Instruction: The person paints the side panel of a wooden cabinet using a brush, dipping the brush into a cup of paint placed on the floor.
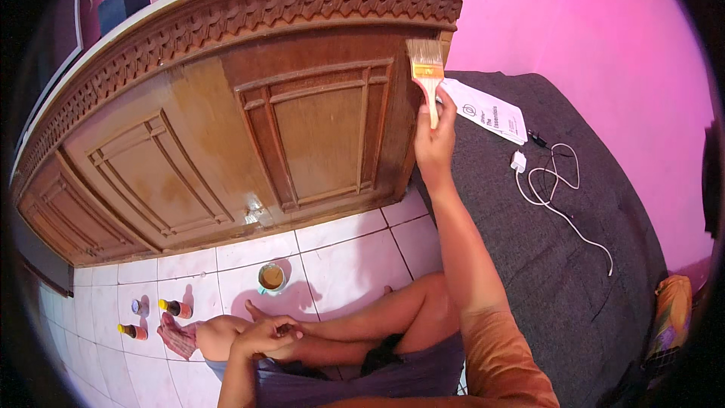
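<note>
My right hand (436, 142) is closed round the light wooden handle of a flat paintbrush (428, 74). The brush points upward, its pale bristles against the upper right end of a carved brown wooden cabinet (321, 132). Around the right-hand panel the wood looks darker and glossier; the section to its left has a paler, duller patch. Low over my crossed legs rests my left hand (268, 334), its fingers curled in with nothing visible in them. In front of my legs, a cup (272, 277) of brownish liquid stands on the tiled floor.
Left of my knee are two dark bottles with yellow caps (175, 307) (132, 331), a small jar (140, 307) and a crumpled cloth (178, 336). To the right, a dark grey cushioned surface (491, 204) bears a white packet (487, 112) and a white charger cable (555, 200). A pink wall (604, 38) stands behind.
</note>
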`<state>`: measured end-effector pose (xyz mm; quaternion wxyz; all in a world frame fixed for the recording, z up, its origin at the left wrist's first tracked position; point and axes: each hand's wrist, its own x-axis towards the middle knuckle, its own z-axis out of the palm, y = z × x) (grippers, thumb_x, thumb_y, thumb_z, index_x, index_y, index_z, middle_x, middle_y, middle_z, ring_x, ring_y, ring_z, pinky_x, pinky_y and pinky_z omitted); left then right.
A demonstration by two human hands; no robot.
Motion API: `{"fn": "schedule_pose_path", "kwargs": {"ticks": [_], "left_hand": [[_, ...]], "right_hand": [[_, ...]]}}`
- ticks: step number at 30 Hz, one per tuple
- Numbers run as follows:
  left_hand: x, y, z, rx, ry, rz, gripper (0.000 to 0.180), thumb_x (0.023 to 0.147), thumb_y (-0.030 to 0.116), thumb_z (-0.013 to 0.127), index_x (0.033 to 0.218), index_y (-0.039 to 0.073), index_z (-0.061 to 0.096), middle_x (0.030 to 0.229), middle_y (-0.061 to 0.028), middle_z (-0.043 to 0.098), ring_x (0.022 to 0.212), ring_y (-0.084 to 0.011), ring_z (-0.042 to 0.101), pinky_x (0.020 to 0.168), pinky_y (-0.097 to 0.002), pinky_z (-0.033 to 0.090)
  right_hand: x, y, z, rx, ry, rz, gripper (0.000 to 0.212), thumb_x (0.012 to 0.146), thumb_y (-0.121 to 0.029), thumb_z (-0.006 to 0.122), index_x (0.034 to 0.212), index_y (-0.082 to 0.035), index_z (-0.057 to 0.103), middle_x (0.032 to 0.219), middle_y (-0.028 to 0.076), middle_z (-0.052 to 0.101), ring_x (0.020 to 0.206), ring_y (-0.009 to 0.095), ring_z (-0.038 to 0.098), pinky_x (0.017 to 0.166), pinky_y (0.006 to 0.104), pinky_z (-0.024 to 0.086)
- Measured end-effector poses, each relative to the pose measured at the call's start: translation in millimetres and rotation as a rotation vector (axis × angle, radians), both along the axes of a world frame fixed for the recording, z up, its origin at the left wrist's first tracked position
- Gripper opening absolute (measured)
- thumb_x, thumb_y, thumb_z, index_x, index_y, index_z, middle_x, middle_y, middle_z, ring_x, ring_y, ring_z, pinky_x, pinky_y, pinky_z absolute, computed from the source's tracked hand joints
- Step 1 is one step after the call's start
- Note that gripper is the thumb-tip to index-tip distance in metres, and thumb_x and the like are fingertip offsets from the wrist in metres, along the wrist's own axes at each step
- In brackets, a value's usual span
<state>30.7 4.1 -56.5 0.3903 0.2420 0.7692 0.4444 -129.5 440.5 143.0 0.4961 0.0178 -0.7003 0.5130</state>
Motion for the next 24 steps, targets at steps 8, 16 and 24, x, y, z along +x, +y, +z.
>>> {"fn": "schedule_pose_path", "kwargs": {"ticks": [8,16,24], "left_hand": [[1,1,0,-0.013,0.028,0.021,0.033,0.092,0.029,0.066,0.115,0.005,0.062,0.105,-0.0059,0.066,0.097,-0.0141,0.060,0.082,-0.0277,0.048],[0,14,26,0.070,0.031,0.059,0.037,0.090,0.037,0.068,0.109,0.005,0.064,0.086,-0.0036,0.064,0.082,-0.0127,0.060,0.075,-0.0262,0.048],[-5,8,18,-0.154,0.020,-0.043,0.042,0.092,0.039,0.065,0.119,0.007,0.060,0.109,-0.0079,0.066,0.099,-0.0187,0.061,0.080,-0.0303,0.050]], "right_hand": [[-28,-9,-5,0.230,0.026,-0.375,0.043,0.098,-0.016,0.045,0.139,-0.002,0.041,0.132,0.023,0.053,0.118,0.042,0.054,0.094,0.0473,0.045],[-34,-8,-46,0.312,0.015,-0.319,0.038,0.095,-0.012,0.049,0.132,-0.001,0.048,0.120,0.022,0.056,0.108,0.043,0.057,0.089,0.0463,0.048],[-20,0,-89,0.318,-0.176,-0.290,0.038,0.095,-0.013,0.053,0.130,0.000,0.049,0.126,0.021,0.057,0.114,0.040,0.057,0.093,0.0427,0.048]]}}
